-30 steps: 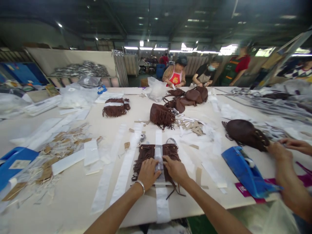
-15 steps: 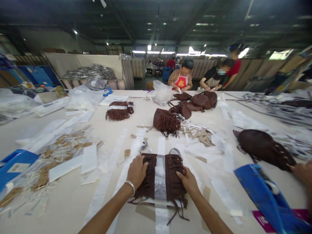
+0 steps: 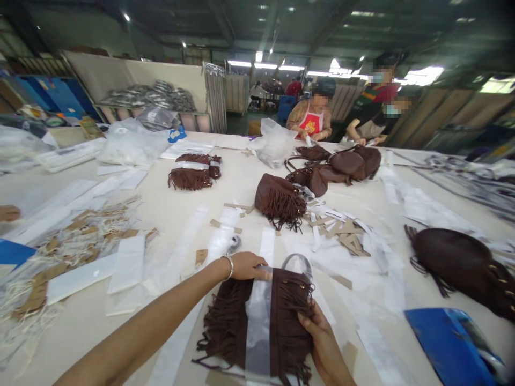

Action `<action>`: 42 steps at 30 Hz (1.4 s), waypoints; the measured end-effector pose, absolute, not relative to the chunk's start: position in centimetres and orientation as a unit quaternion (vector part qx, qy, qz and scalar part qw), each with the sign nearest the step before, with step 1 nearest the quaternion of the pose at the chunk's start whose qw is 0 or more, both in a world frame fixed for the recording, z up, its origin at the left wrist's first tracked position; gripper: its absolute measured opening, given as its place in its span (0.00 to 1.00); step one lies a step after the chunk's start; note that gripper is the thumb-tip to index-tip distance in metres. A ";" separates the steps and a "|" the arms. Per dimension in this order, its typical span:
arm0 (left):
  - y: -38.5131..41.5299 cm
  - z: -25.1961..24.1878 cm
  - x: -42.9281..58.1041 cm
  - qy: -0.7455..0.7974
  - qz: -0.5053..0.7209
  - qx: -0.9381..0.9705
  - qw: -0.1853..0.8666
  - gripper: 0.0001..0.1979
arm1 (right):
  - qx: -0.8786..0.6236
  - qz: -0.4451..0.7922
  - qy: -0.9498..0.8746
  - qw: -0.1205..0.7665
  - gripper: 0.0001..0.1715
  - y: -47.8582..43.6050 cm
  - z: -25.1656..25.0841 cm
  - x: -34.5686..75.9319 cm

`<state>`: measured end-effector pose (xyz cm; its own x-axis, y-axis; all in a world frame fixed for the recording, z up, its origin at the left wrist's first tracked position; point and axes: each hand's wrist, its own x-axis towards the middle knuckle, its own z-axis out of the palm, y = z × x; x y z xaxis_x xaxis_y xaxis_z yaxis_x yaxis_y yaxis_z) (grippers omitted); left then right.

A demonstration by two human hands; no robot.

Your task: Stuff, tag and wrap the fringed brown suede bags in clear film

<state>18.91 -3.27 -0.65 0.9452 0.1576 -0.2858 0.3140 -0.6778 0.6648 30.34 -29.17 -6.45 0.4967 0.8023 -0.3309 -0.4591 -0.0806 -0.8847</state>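
Observation:
A dark brown fringed bag (image 3: 287, 316) lies folded in front of me, with a translucent plastic strip (image 3: 257, 327) down its middle. My left hand (image 3: 247, 266), with a bangle at the wrist, is closed on the bag's top edge where the strip crosses it. Its fingertips lie over the strip. Around the bag's right side my right hand (image 3: 322, 335) is closed, thumb on top of the fringe and fingers partly hidden behind. A clear plastic-wrapped ring (image 3: 298, 262) shows just beyond the bag's top edge. White sheeting lies beneath.
Another strapped fringed bag (image 3: 193, 174) and a fringed pouch (image 3: 279, 198) lie farther off. Loose tags (image 3: 84, 236) are spread left; card scraps (image 3: 350, 236) lie right. A blue holder (image 3: 450, 343) and a brown bag (image 3: 454, 257) are at right. Co-workers (image 3: 314, 118) stand across the table.
My left hand has moved from the bag's left side to the middle of its top edge. The bag sits nearer and tilted. My right hand still grips its right side.

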 end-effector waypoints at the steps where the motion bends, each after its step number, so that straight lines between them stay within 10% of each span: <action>1: -2.9 -0.6 19.0 0.123 -0.124 0.901 0.398 0.25 | -0.548 0.489 -0.144 0.663 0.22 -29.2 -6.5 30.4; 11: -2.3 -0.4 19.9 0.094 -0.223 0.818 0.522 0.21 | -0.578 0.517 -0.106 0.622 0.43 -28.9 -4.2 33.5; 31: -2.4 -2.8 20.1 0.101 -0.243 0.804 0.534 0.16 | -0.637 0.495 -0.047 0.589 0.27 -25.5 -6.4 32.2; 42: -10.9 0.2 12.0 0.292 0.095 0.884 0.352 0.11 | -0.862 0.208 -0.300 0.352 0.35 -26.8 -4.2 32.7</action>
<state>12.00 -10.90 0.16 0.8112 0.5836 -0.0382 0.4498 -0.5808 0.6785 32.71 -26.81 -4.18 0.7337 0.6635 -0.1464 0.3710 -0.5718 -0.7317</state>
